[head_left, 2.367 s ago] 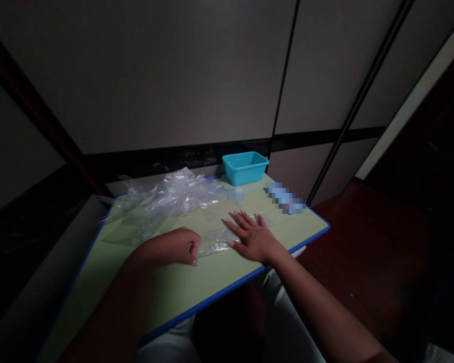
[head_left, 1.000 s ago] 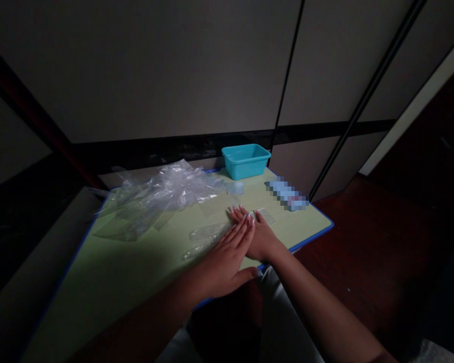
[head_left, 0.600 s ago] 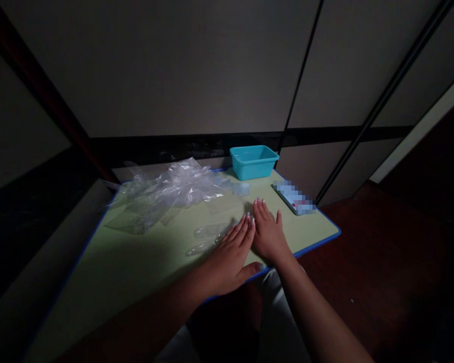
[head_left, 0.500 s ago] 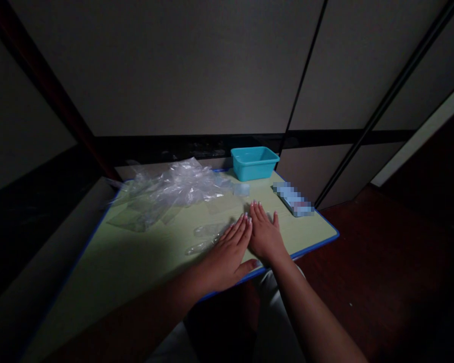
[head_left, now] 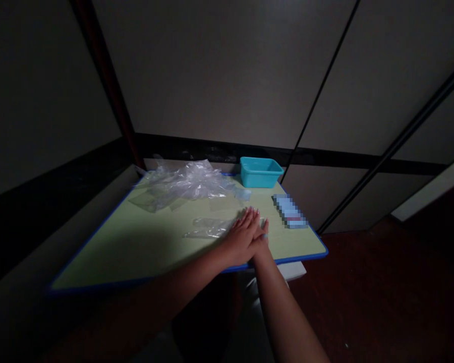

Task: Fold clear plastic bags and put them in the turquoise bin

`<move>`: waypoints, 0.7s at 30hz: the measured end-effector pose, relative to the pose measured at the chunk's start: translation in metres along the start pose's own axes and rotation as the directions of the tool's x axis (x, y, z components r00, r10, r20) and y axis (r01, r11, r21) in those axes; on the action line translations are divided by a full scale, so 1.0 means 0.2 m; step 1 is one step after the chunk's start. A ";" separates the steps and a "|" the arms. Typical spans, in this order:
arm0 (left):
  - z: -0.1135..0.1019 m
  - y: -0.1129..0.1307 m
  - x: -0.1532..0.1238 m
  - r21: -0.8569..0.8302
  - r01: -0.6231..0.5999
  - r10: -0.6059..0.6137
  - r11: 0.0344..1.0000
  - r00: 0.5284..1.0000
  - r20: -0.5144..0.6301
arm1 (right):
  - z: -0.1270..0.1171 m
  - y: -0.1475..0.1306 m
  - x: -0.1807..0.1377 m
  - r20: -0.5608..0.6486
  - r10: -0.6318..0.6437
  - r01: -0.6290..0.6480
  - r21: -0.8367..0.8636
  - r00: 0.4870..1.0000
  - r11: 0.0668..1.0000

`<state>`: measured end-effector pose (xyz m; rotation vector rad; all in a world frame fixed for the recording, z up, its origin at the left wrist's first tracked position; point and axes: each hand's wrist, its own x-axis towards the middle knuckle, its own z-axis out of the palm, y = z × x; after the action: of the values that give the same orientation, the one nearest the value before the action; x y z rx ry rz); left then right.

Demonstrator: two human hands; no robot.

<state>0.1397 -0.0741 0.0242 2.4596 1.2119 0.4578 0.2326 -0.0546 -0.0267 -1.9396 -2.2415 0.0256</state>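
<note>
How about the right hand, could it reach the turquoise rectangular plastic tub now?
Probably not straight away: the left hand lies over the right hand, which would likely have to slide out before reaching the turquoise tub.

Looks forward and down from the head, well above and behind bare fingers, across a rectangular, blue-edged, pale-green tabletop.

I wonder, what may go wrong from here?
The thin, clear plastic piece at the left hand might crease if pulled. The crumpled, clear plastic heap seems to overhang the far left corner of the pale green table and could slip off. The blurred, light blue, rectangular object lies near the right edge and might get knocked down.
</note>
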 end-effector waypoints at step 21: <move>0.03 -0.20 -0.10 0.194 0.164 -0.166 0.967 0.986 -0.004 | -0.13 -0.06 -0.01 0.147 0.035 -0.042 0.048 0.988 0.998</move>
<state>0.1030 -0.0674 -0.0012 2.4862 1.5060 0.2898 0.2253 -0.0605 0.0007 -2.0150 -2.2682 0.2354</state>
